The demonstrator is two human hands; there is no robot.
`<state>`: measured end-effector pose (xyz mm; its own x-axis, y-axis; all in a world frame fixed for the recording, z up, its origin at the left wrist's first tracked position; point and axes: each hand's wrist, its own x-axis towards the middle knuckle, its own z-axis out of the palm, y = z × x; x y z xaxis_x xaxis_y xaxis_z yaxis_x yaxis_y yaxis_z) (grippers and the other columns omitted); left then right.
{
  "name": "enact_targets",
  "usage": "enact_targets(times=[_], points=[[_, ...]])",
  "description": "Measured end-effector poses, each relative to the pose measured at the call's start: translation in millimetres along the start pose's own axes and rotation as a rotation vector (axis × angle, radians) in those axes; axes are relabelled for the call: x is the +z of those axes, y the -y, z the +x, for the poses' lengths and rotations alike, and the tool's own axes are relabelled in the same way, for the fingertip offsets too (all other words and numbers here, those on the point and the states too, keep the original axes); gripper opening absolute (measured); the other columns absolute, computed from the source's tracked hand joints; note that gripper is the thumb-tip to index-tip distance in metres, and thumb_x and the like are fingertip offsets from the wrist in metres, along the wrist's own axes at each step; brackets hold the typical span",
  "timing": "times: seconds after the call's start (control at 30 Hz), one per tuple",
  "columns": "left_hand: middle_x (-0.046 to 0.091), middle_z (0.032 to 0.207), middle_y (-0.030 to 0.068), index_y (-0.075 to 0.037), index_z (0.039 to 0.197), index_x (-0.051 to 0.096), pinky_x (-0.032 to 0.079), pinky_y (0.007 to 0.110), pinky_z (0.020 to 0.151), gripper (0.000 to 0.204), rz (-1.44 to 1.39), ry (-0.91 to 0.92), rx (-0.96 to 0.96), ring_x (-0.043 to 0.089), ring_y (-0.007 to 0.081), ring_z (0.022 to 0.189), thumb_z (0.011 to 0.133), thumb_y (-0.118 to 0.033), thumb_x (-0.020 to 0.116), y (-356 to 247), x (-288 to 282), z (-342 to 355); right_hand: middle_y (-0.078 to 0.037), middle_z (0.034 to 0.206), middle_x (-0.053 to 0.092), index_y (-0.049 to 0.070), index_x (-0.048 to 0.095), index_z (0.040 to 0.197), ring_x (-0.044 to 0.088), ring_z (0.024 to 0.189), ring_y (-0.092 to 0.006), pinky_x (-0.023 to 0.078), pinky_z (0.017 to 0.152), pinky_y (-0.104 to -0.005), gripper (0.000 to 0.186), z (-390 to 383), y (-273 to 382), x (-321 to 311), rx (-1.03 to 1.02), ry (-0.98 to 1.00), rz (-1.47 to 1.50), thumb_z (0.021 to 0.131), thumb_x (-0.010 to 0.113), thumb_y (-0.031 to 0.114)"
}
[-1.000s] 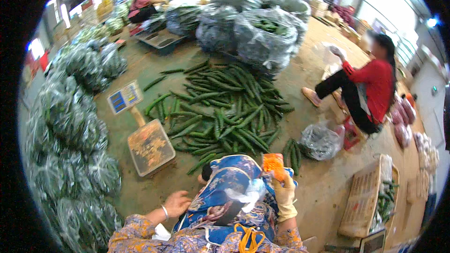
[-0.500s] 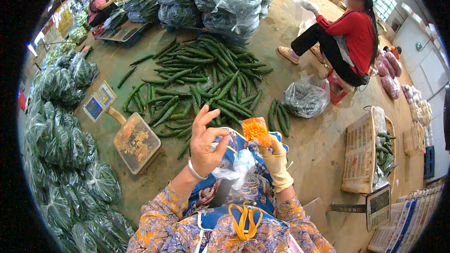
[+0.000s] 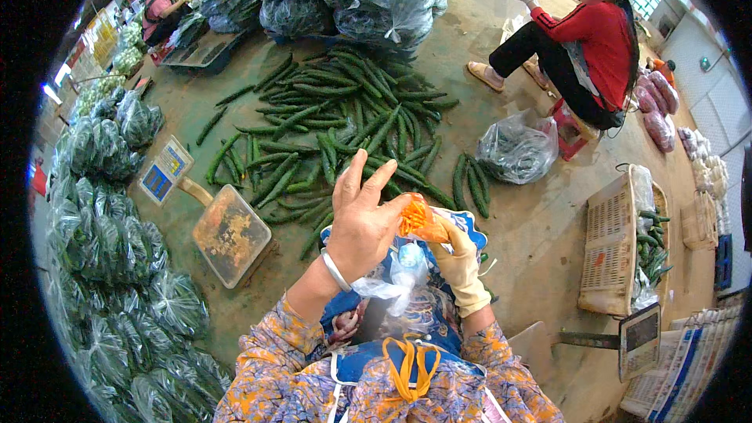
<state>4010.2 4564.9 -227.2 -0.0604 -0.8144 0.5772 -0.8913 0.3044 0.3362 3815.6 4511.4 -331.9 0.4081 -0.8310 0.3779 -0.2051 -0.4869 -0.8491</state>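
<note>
My gloved right hand point(image 3: 460, 270), in a cream glove, grips a small packet of orange pieces point(image 3: 415, 218) above my lap. My bare left hand point(image 3: 359, 227), with a white band at the wrist, has its thumb and forefinger pinched at the packet's left edge; its other fingers point up and away. Below the packet, a whitish plastic bag point(image 3: 394, 294) with a light blue part lies against my blue apron. Just beyond both hands, a large heap of long green cucumbers point(image 3: 345, 98) covers the floor.
A platform scale point(image 3: 233, 235) stands left of the heap, beside stacked bags of cucumbers point(image 3: 106, 251). More bagged cucumbers point(image 3: 376, 0) are piled behind. At right are a clear bag point(image 3: 517, 149), a seated person in red point(image 3: 587, 47), a crate point(image 3: 611, 247) and another scale point(image 3: 640, 337).
My left hand has moved right and up to the orange packet, from a pinch held apart from it. The right hand still holds the packet, now slightly lower and further left.
</note>
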Motion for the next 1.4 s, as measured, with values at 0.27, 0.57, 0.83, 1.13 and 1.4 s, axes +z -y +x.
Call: enact_targets(times=[0.27, 0.57, 0.83, 1.13, 1.4], points=[[0.047, 0.135, 0.0151, -0.006, 0.098, 0.070, 0.020, 0.051, 0.110, 0.026, 0.011, 0.070, -0.003, 0.024, 0.0413, 0.137, 0.073, -0.008, 0.066, -3.5, 2.8, 7.0, -0.014, 0.105, 0.066, 0.001, 0.060, 0.115, 0.064, 0.098, -0.0274, 0.049, 0.086, -0.0333, 0.039, 0.2, -4.1, 1.2, -0.048, -0.027, -0.043, 0.077, 0.070, 0.002], [0.056, 0.121, 0.0126, -0.006, 0.073, 0.059, 0.024, 0.050, 0.108, 0.006, -0.017, 0.031, 0.011, 0.029, 0.0407, 0.135, 0.071, -0.004, 0.065, 5.1, 9.2, 5.2, -0.014, 0.105, 0.066, 0.002, 0.060, 0.116, 0.064, 0.097, -0.0274, 0.049, 0.086, -0.0337, 0.041, -3.4, -1.7, 2.0, -0.030, -0.036, -0.052, 0.076, 0.070, 0.001], [0.057, 0.120, 0.0114, -0.006, 0.074, 0.062, 0.026, 0.049, 0.108, 0.011, -0.054, -0.020, -0.009, 0.030, 0.0412, 0.135, 0.068, 0.000, 0.069, 2.2, -23.2, 6.5, -0.014, 0.107, 0.065, 0.003, 0.060, 0.117, 0.063, 0.099, -0.0278, 0.049, 0.087, -0.0335, 0.041, -4.2, -5.0, 0.1, -0.005, -0.041, -0.032, 0.077, 0.071, 0.002], [0.056, 0.121, 0.0140, -0.009, 0.072, 0.066, 0.016, 0.048, 0.113, 0.013, -1.272, -0.146, 0.054, 0.019, 0.0375, 0.141, 0.067, -0.002, 0.076, -22.3, -68.4, -7.0, -0.013, 0.113, 0.065, 0.000, 0.058, 0.119, 0.063, 0.102, -0.0218, 0.047, 0.090, -0.0308, 0.039, -4.6, -7.5, 0.1, -0.054, -0.024, -0.079, 0.082, 0.069, 0.003], [0.050, 0.123, 0.0177, -0.007, 0.084, 0.066, 0.023, 0.057, 0.106, 0.002, -1.680, -0.030, 0.443, 0.012, 0.0450, 0.140, 0.083, -0.007, 0.066, -62.9, -64.8, -3.4, -0.014, 0.106, 0.065, 0.002, 0.060, 0.116, 0.062, 0.101, -0.0254, 0.047, 0.089, -0.0333, 0.036, -8.2, -2.5, 4.1, 0.019, -0.038, 0.006, 0.081, 0.069, 0.005]])
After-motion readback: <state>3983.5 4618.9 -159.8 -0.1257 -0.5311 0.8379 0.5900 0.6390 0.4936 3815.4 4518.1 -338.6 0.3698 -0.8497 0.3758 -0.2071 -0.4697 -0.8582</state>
